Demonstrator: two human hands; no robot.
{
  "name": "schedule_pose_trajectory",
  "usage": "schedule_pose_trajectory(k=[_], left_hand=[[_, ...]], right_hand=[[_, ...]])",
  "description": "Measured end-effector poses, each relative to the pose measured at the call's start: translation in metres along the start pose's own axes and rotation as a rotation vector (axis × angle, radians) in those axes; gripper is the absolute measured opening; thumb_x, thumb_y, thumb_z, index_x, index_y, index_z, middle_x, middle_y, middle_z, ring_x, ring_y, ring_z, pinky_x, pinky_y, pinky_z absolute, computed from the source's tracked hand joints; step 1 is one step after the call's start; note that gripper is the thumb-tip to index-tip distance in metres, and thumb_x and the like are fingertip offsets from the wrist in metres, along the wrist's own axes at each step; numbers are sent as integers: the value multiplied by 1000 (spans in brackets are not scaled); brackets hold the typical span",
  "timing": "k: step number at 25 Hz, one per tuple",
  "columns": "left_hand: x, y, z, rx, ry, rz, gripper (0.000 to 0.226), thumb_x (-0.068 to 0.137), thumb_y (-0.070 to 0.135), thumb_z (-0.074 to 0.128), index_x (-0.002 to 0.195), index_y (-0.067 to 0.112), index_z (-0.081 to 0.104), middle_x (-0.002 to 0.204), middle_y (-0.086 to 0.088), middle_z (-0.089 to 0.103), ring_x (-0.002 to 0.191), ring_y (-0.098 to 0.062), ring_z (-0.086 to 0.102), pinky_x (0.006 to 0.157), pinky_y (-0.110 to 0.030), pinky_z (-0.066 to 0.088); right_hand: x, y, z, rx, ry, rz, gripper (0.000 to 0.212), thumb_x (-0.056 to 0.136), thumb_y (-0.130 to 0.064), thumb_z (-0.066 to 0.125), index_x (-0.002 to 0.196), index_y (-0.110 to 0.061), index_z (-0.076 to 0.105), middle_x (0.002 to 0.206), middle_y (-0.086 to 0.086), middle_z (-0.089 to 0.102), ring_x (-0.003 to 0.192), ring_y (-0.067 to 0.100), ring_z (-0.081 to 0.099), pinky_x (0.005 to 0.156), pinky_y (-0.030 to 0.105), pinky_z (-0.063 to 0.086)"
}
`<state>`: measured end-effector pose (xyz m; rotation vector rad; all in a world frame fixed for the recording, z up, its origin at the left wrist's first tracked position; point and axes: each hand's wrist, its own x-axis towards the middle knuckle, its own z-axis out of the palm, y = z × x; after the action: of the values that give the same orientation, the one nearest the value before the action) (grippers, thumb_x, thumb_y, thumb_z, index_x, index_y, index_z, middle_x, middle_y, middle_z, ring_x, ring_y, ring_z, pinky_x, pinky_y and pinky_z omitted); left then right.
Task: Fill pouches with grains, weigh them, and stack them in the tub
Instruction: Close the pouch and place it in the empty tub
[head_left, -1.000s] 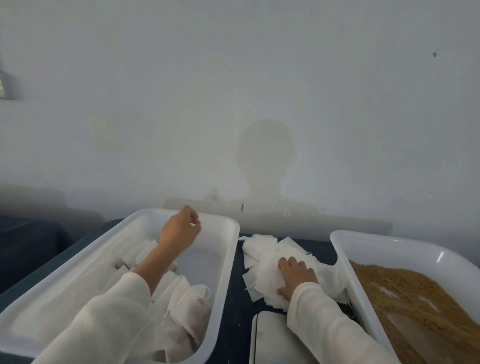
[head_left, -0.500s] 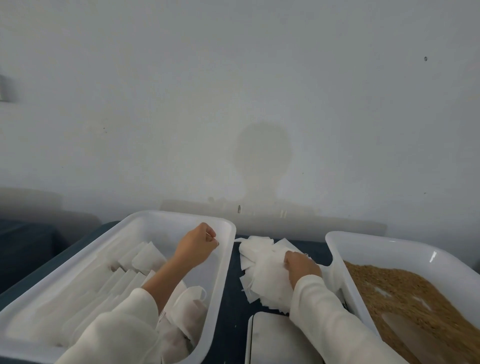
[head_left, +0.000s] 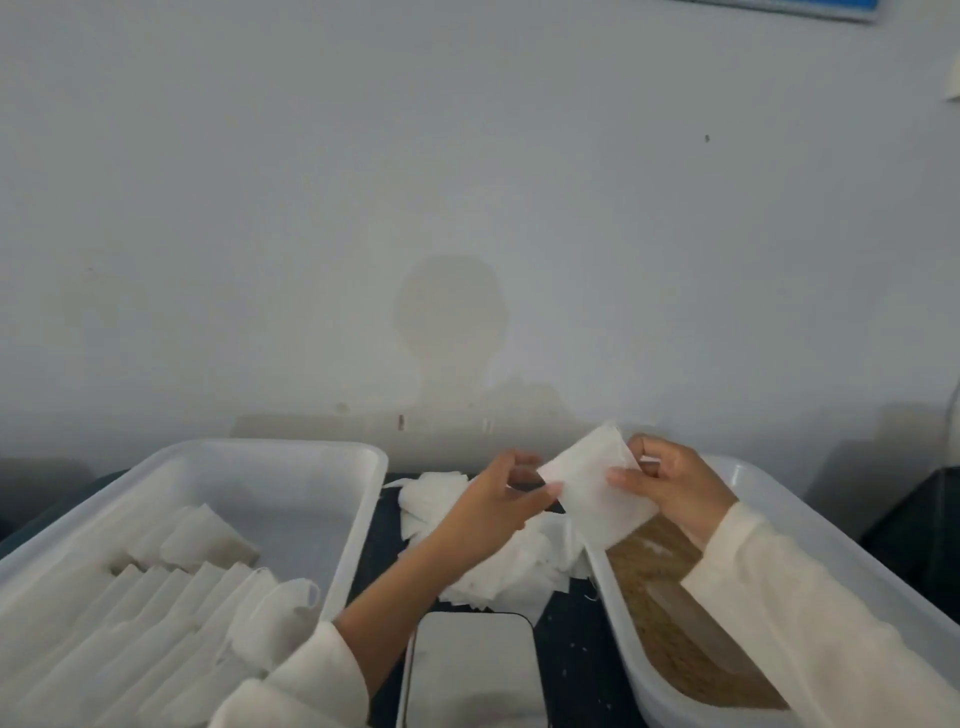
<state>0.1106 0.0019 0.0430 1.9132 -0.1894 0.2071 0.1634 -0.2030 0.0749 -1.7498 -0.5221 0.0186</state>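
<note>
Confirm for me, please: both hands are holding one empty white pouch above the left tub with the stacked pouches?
Not quite: the head view shows the left hand and right hand holding the pouch above the grain tub on the right, not the left one.

Dark table (head_left: 571, 639), two white tubs (head_left: 358, 519), pouch pile (head_left: 519, 571), scale (head_left: 470, 670)

Long cream-white sleeves (head_left: 810, 613), bare hands (head_left: 498, 506)
</note>
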Motion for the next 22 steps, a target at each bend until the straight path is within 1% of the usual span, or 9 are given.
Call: schedule_pose_trajectory(k=[3, 5, 7, 10, 12, 14, 17, 20, 22], left_hand=[[5, 12, 60, -151, -119, 8, 13, 93, 38, 56, 98, 26, 57, 93, 11, 61, 86, -6, 61, 73, -23, 53], [6, 14, 97, -227, -157, -25, 12, 93, 32, 58, 93, 20, 57, 88, 6, 62, 82, -9, 62, 75, -29, 55], [6, 12, 126, -243, -192, -55, 10, 92, 27, 58, 90, 18, 56, 85, 5, 60, 81, -11, 61, 73, -28, 56], [7, 4, 152, -107, -197, -47, 14, 92, 25, 56, 97, 12, 57, 88, 0, 59, 76, -8, 57, 59, -15, 48], [9, -1, 163, 1, -161, -39, 17, 92, 23, 53, 102, 9, 56, 93, -6, 59, 77, -12, 54, 63, -20, 45], [7, 0, 168, 25, -173, -41, 13, 91, 23, 52, 93, 11, 55, 88, -4, 58, 75, -14, 52, 66, -27, 44], [6, 0, 171, -18, -267, 21, 22, 89, 25, 52, 85, 4, 59, 82, -10, 60, 74, -17, 54, 68, -32, 44], [7, 2, 168, -200, -371, -38, 20, 94, 25, 49, 88, 9, 58, 83, -4, 58, 75, -11, 57, 70, -26, 48], [7, 3, 168, -282, -385, -83, 25, 98, 32, 47, 89, 12, 58, 84, -1, 58, 76, -9, 60, 71, -25, 51]], right_hand=[[-36, 25, -35, -58, 46, 106, 13, 81, -8, 67, 82, 1, 58, 79, 8, 72, 74, 25, 67, 62, 29, 55], [-54, 43, -53, -66, 105, 152, 14, 80, -10, 68, 86, 1, 61, 79, 6, 74, 72, 23, 69, 60, 27, 57], [-67, 58, -65, -89, 133, 197, 14, 80, -11, 68, 89, -2, 63, 79, 5, 74, 71, 21, 70, 61, 29, 58], [-78, 82, -72, -316, 205, 203, 11, 83, -16, 70, 86, -13, 59, 84, 0, 70, 81, 17, 65, 77, 33, 53], [-81, 91, -71, -463, 365, 135, 17, 82, -17, 71, 83, -16, 54, 82, -3, 61, 80, 13, 58, 76, 27, 47], [-81, 95, -70, -359, 364, 107, 22, 83, -20, 69, 77, -9, 52, 71, 1, 54, 66, 16, 52, 67, 26, 43], [-77, 92, -66, 57, 161, 224, 31, 81, -32, 61, 59, -10, 57, 58, 6, 50, 54, 17, 49, 56, 27, 41], [-72, 94, -65, 168, 114, 235, 28, 79, -27, 61, 55, -13, 59, 57, 7, 54, 54, 17, 52, 55, 24, 43], [-72, 96, -66, 206, 107, 225, 25, 78, -24, 60, 56, -12, 58, 57, 9, 52, 53, 17, 49, 53, 23, 40]])
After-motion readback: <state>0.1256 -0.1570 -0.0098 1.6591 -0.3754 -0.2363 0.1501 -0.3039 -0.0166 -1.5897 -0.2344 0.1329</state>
